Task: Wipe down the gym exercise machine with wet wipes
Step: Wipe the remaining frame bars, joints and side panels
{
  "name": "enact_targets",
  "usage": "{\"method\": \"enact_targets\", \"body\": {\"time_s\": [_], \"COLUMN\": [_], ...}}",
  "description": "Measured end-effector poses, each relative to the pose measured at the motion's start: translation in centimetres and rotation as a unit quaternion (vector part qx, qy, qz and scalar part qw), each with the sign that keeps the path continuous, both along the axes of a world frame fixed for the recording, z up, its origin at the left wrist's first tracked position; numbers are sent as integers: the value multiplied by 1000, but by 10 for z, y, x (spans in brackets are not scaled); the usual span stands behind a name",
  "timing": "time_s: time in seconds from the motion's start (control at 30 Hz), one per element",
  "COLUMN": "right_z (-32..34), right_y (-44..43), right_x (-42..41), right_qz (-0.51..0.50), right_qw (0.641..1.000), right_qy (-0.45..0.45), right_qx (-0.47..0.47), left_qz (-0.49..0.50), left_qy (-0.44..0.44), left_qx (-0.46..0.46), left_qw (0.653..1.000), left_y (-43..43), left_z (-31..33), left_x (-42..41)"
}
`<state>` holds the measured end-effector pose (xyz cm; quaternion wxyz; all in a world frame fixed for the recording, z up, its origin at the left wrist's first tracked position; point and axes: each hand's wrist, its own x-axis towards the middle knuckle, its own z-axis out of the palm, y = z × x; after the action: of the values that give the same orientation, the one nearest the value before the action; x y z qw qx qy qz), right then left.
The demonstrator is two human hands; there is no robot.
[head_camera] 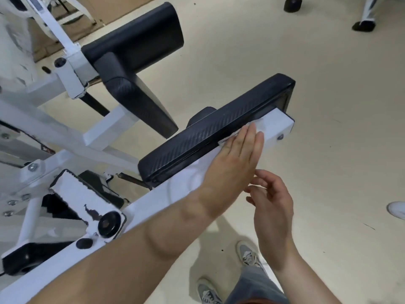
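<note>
A white-framed gym machine fills the left half, with a long white steel beam (277,126) running from lower left to centre right. A black padded rest (210,132) lies along the beam's far side. My left hand (238,156) lies flat with straight fingers on the beam near its end, pressing a white wet wipe (228,139) against the metal; only the wipe's edge shows past the fingers. My right hand (271,207) hovers just below the beam with loosely curled fingers and holds nothing.
A second black pad (140,36) stands further back on the frame. A white footplate (83,200) with chipped paint and black caps sits at lower left. My grey shoes (249,255) stand on the beige floor. Black rubber feet (292,5) of other equipment are at top right.
</note>
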<state>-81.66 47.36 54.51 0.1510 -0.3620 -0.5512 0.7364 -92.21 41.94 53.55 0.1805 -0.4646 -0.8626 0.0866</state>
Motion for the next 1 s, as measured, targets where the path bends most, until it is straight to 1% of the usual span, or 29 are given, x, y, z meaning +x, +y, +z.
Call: {"method": "enact_targets", "body": {"time_s": [0.1,0.23,0.3,0.37,0.4,0.43,0.5,0.57,0.6,0.67,0.73,0.77,0.83,0.9,0.93,0.97,1.0], "right_z": [-3,-6,-7,-4,-2,-1,-2,-6,-8,-12,-14,-14,-15,-14,-13,-11,-8], "right_y": [33,76,90,96,95,92,82,66,54,26,5,2,12,37,50,63,74], "right_x": [-6,-21,-25,-27,-28,-29,-32,-33,-33,-30,-27,-26,-28,-29,-28,-28,-29], "right_qz": [-47,-106,-117,-84,-49,-8,79,189,244,331,377,388,398,401,398,389,376], "right_qw": [999,994,990,980,964,937,857,763,720,648,588,565,542,527,528,537,556], "right_qy": [1,3,2,23,45,69,103,120,118,119,132,139,136,103,78,59,45], "right_qx": [12,25,74,179,258,343,498,606,639,676,703,715,727,742,746,746,740], "left_qz": [-9,-23,-44,-49,-48,-39,1,49,69,106,140,157,181,174,166,159,152], "left_qy": [7,13,17,27,21,8,-21,-46,-44,-36,-35,-43,-69,-97,-112,-127,-147], "left_qx": [15,-30,-32,-26,-25,-16,17,37,34,12,0,3,27,50,56,66,82], "left_qw": [1000,999,998,998,998,999,1000,997,996,994,990,987,981,979,978,977,974], "left_y": [55,111,117,104,91,75,39,-7,-33,-83,-118,-125,-123,-104,-92,-79,-68], "left_z": [-4,-1,-1,-3,-2,0,3,7,6,4,-1,-1,2,6,9,12,16], "left_x": [-16,-29,-31,-28,-24,-19,-7,9,19,38,51,55,58,57,55,52,47]}}
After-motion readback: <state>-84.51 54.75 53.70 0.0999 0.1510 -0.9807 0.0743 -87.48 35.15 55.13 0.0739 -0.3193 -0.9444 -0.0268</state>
